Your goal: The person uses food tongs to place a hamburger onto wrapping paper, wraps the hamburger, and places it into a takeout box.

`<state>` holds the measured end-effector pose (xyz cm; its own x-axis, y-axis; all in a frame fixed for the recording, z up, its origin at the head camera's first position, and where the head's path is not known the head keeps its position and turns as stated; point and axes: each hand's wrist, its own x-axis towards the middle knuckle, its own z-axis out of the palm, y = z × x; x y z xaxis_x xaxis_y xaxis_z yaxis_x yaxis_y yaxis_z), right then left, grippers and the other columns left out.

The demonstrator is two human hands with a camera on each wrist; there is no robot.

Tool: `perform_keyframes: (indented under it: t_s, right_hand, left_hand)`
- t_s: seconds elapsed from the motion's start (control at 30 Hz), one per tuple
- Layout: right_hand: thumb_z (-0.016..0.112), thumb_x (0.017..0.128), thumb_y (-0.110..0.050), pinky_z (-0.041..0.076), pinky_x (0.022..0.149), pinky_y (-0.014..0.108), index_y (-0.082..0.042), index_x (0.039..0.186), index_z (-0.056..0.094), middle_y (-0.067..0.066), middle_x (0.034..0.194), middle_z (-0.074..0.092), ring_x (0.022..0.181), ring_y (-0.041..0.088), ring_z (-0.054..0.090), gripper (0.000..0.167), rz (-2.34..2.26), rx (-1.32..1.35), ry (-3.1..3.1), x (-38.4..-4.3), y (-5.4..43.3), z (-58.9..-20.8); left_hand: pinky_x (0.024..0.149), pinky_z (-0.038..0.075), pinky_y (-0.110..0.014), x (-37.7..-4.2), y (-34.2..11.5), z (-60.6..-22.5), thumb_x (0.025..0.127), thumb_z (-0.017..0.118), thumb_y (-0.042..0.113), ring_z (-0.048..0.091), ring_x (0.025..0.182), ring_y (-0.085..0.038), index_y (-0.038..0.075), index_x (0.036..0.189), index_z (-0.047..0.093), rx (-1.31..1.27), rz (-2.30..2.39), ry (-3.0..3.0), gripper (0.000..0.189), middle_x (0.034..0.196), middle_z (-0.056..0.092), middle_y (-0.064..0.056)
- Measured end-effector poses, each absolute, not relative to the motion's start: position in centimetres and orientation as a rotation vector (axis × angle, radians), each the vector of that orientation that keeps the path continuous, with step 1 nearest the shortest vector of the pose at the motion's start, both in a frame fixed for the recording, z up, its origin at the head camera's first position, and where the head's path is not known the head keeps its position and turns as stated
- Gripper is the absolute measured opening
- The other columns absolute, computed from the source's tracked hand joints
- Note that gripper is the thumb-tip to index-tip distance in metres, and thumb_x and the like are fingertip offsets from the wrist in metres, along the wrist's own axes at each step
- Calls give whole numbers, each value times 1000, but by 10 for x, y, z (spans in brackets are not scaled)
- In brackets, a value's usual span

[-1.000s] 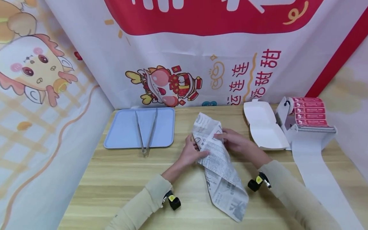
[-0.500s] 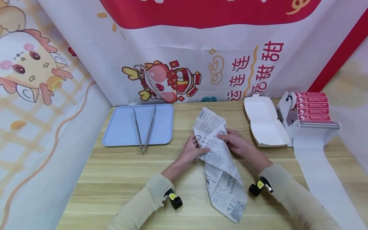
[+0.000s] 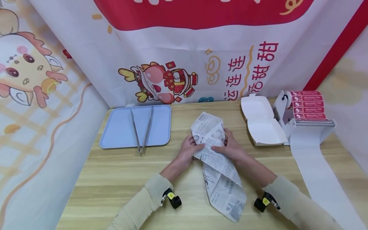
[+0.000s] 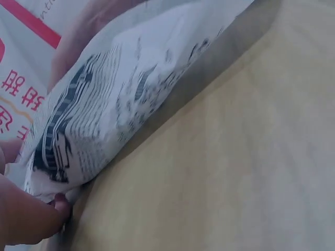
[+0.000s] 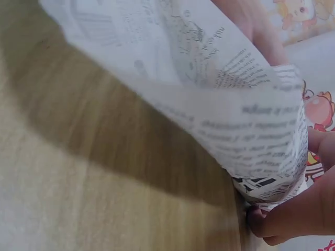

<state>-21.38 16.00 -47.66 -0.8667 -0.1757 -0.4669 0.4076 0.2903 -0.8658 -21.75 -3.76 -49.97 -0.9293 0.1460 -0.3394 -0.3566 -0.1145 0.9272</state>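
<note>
Together left grip [image 3: 187,150], right grip [image 3: 232,148] hold folded newspaper [image 3: 219,164] between.

Tongs [image 3: 148,127] on a blue tray [image 3: 118,127]

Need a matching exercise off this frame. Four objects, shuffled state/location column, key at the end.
Things:
1. tongs
2. newspaper sheet
3. white box
4. label roll

States/places:
A. red, mounted on the dispenser
B. on the blue tray, joined end past its near edge
C. lying open beside the dispenser
D. held by the left hand and the right hand

Pairs: 1-B, 2-D, 3-C, 4-A
</note>
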Motion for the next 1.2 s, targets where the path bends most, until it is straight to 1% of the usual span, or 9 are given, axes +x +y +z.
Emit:
perform_keyframes:
  t_s: [0.17, 0.37, 0.53, 0.63, 0.73, 0.93, 1.03, 1.13, 1.2]
  right_hand:
    - [76, 88, -32, 35, 116, 48, -32, 159, -7, 16, 166, 17, 139, 34, 39, 109, -1603, 220, 2110, -211, 161, -480]
    - [77, 87, -33, 36, 115, 50, -30, 160, -6, 20, 164, 19, 141, 36, 38, 110, -1565, 210, 2155, -209, 159, -480]
    - [77, 87, -30, 37, 115, 49, -28, 161, -3, 21, 164, 21, 140, 36, 41, 109, -1580, 196, 2161, -210, 157, -482]
    - [77, 87, -27, 43, 108, 44, -26, 161, -1, 21, 163, 23, 134, 35, 47, 107, -1589, 189, 2159, -208, 157, -483]
    - [77, 87, -28, 44, 107, 43, -24, 161, 1, 21, 163, 23, 133, 35, 47, 106, -1573, 188, 2165, -207, 159, -487]
    - [80, 84, -37, 33, 118, 55, -25, 160, 3, 20, 162, 22, 143, 39, 34, 109, -1492, 115, 2356, -200, 156, -492]
    - [81, 84, -33, 35, 114, 56, -23, 154, 28, 17, 155, 29, 141, 38, 31, 88, -1396, -91, 2648, -193, 152, -488]
    - [79, 86, -24, 43, 105, 50, -18, 132, 61, 11, 142, 48, 130, 30, 41, 50, -1185, -416, 2944, -187, 149, -482]
    - [76, 88, -19, 47, 102, 46, -15, 118, 72, 7, 129, 61, 123, 26, 51, 30, -991, -655, 3083, -184, 147, -478]
  left_hand:
    - [71, 57, -22, -235, -40, -504, 90, 69, 6, 68, 78, -10, -5, 126, 58, -299, 2037, 1922, 39, 115, 71, -22]
    - [63, 57, -22, -247, -47, -507, 82, 76, 1, 67, 71, -9, -3, 115, 68, -257, 1929, 2116, 35, 102, 76, -18]
    - [69, 59, -25, -261, -55, -508, 87, 71, 4, 69, 76, -11, -2, 121, 67, -217, 1894, 2014, 34, 107, 75, -17]
    - [83, 59, -29, -275, -59, -509, 93, 66, 7, 69, 89, -14, 1, 131, 60, -194, 1916, 1808, 39, 118, 71, -15]
    - [88, 57, -30, -290, -60, -511, 97, 63, 11, 67, 99, -15, 6, 139, 55, -146, 1911, 1668, 43, 128, 66, -14]
    - [78, 59, -24, -309, -58, -516, 96, 63, 7, 69, 88, -13, 0, 132, 60, -109, 1864, 1841, 37, 122, 69, -18]
    - [74, 59, -23, -312, -58, -514, 96, 63, 7, 70, 84, -12, 0, 127, 64, -89, 1825, 1959, 32, 116, 72, -18]
    - [74, 58, -23, -315, -58, -511, 96, 63, 9, 71, 85, -13, 0, 124, 66, -47, 1841, 1956, 30, 113, 73, -17]
    - [74, 58, -23, -319, -58, -511, 95, 65, 12, 71, 85, -13, 0, 123, 66, -19, 1860, 1933, 30, 111, 73, -16]
